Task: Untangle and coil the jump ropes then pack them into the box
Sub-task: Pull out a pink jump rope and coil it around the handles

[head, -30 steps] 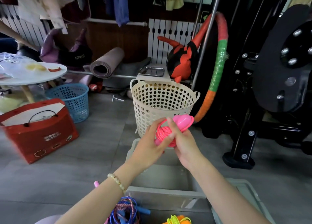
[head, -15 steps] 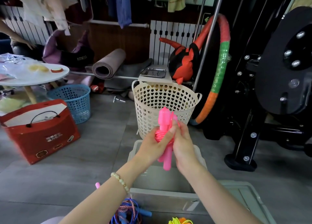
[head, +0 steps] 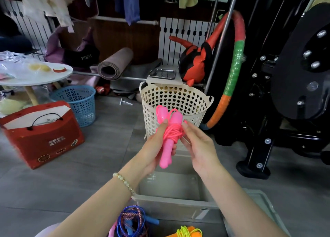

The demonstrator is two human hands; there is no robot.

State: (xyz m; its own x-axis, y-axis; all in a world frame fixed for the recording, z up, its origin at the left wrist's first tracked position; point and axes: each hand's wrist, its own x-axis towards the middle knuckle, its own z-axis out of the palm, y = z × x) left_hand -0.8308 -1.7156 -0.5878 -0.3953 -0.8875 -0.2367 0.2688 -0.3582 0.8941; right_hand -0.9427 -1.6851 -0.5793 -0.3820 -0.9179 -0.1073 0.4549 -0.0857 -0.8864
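Left hand (head: 152, 148) grips the wound pink jump rope (head: 170, 131) above the box (head: 174, 209); right hand (head: 198, 145), fingers relaxed, touches the coil. Pinching the wraps tight should stop them loosening on lowering.

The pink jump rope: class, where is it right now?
In the head view, mid-frame, the pink jump rope is gripped by the left hand, the right hand touching its coil, above the grey box and before the cream basket.

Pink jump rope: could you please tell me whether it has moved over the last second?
Yes. The pink jump rope has turned from lying sideways to upright, its handles now reaching higher up the front wall of the cream basket.
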